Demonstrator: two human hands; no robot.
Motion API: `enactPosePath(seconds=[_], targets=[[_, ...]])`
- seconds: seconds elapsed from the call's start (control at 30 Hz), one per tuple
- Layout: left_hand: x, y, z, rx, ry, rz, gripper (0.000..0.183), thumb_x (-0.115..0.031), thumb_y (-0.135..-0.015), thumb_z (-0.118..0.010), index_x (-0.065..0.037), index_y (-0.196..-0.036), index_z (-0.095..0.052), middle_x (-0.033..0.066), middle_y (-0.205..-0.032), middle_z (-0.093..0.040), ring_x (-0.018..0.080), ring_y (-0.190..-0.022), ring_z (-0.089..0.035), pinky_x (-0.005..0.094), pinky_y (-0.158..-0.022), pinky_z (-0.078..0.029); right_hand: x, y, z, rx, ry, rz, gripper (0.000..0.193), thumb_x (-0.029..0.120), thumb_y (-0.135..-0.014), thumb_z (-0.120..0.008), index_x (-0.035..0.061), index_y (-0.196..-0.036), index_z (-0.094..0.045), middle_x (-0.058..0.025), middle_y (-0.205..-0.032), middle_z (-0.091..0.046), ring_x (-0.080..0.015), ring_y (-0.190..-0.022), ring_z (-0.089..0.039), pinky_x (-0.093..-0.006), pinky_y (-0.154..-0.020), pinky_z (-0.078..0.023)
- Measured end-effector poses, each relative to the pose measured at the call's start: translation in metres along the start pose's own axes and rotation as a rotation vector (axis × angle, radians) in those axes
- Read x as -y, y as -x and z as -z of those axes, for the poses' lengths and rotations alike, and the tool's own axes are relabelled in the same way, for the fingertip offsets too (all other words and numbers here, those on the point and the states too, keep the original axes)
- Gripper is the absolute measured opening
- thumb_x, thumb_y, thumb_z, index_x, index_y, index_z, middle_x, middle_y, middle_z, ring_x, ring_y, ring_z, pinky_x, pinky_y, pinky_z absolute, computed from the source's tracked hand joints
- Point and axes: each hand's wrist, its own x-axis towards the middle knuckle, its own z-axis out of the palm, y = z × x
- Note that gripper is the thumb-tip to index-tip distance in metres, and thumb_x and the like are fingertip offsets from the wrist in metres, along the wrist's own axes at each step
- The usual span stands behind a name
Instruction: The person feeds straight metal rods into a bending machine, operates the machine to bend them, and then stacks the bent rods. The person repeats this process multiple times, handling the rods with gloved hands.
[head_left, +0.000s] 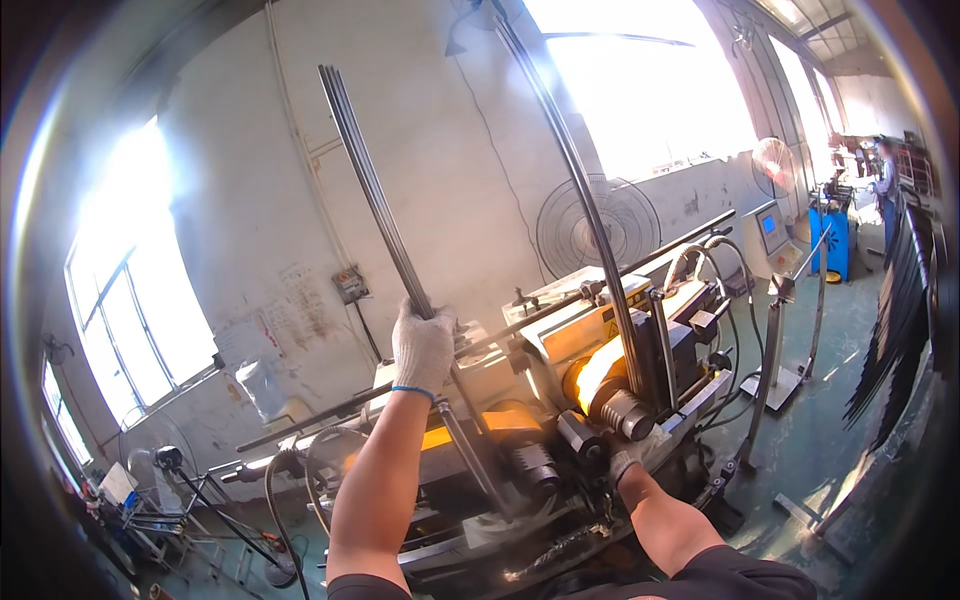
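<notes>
My left hand (422, 345), in a pale knitted glove with a blue cuff, is closed round a bundle of thin metal rods (375, 190). The rods stand tilted, their tops leaning left, and their lower part passes down in front of the machine (560, 340). My right hand (625, 465), also gloved, is low at the machine's front, beside a dark block and below a ribbed metal cylinder (628, 412). Its fingers are mostly hidden. A second bundle of long rods (580, 180) leans upright by the orange-lit roller (585, 380). Another ribbed cylinder (535, 467) sits to the left.
Behind the machine stands a large round fan (598, 225) against the wall. A control box with a screen (770, 230) and a blue machine (830, 240) are at right, with a person (885, 185) farther back. Dark rods (895, 330) hang in a mass at far right.
</notes>
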Motion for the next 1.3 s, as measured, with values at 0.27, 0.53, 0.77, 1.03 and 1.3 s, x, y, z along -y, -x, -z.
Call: enactPosePath(seconds=[0.27, 0.53, 0.77, 1.03, 1.3], targets=[[0.021, 0.004, 0.002, 0.092, 0.029, 0.038, 0.015, -0.005, -0.096, -0.071, 0.000, -0.109, -0.066, 0.0076, -0.089, -0.072, 0.0141, -0.079, -0.069, 0.0292, -0.069, -0.056, 0.017, 0.041, 0.011, -0.221, 0.695, 0.214, 0.024, 0.040, -0.096, -0.063, 0.0177, -0.105, -0.069, -0.0157, -0.113, -0.073, -0.0384, -0.109, -0.071, -0.0510, -0.087, -0.058], [0.029, -0.004, 0.021, 0.058, -0.298, -0.110, 0.020, -0.011, -0.095, -0.068, 0.004, -0.108, -0.071, 0.0123, -0.090, -0.076, 0.0203, -0.079, -0.070, 0.0373, -0.074, -0.057, 0.032, 0.045, 0.004, -0.046, 0.742, 0.229, 0.042, 0.054, -0.096, -0.060, 0.0189, -0.120, -0.065, -0.0176, -0.122, -0.072, -0.0439, -0.109, -0.067, -0.0504, -0.088, -0.056], [0.037, -0.004, 0.029, 0.108, -0.346, 0.092, 0.023, -0.016, -0.100, -0.069, 0.003, -0.114, -0.070, 0.0096, -0.093, -0.075, 0.0180, -0.080, -0.073, 0.0323, -0.071, -0.058, 0.069, 0.061, 0.011, -0.036, 0.340, -0.090, 0.050, 0.046, -0.092, -0.075, 0.0016, -0.115, -0.075, -0.0113, -0.101, -0.076, -0.0229, -0.088, -0.067, -0.0398, -0.081, -0.053], [0.007, 0.011, 0.001, 0.101, -0.329, 0.212, 0.024, -0.019, -0.103, -0.068, 0.000, -0.117, -0.066, 0.0122, -0.097, -0.075, 0.0228, -0.086, -0.077, 0.0346, -0.075, -0.063, 0.086, 0.059, 0.015, -0.159, 0.120, -0.195, 0.051, 0.040, -0.090, -0.080, -0.0009, -0.120, -0.075, -0.0098, -0.106, -0.076, -0.0179, -0.092, -0.066, -0.0372, -0.084, -0.052], [-0.003, 0.025, -0.006, 0.089, -0.451, 0.093, 0.038, -0.020, -0.101, -0.071, 0.007, -0.127, -0.067, 0.0141, -0.103, -0.077, 0.0221, -0.090, -0.076, 0.0332, -0.085, -0.060, 0.068, 0.043, 0.027, -0.202, 0.169, -0.118, 0.041, 0.032, -0.092, -0.075, -0.0008, -0.116, -0.073, -0.0126, -0.101, -0.076, -0.0239, -0.092, -0.069, -0.0398, -0.084, -0.053]])
